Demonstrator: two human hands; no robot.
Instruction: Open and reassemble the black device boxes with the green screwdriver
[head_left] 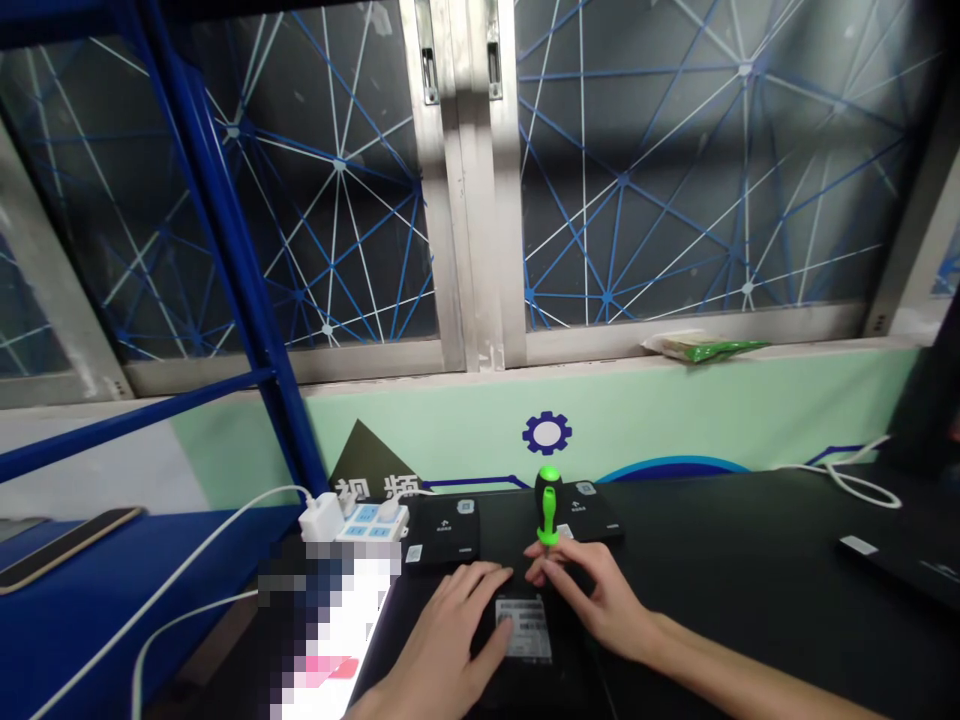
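A black flat device [559, 655] with a white label [525, 625] lies on the dark table in front of me. My left hand [450, 630] rests flat on its left side, fingers stretched out. My right hand [589, 590] pinches the lower shaft of a green and black screwdriver [548, 505], which stands upright with its tip on the device's far edge.
Two more black flat devices [442, 530] [592, 510] lie just beyond. A white power strip [360, 520] with a charger and white cables sits at left, beside a blurred screen. A phone [67, 545] lies on the blue shelf. Another dark device [907, 565] is at right.
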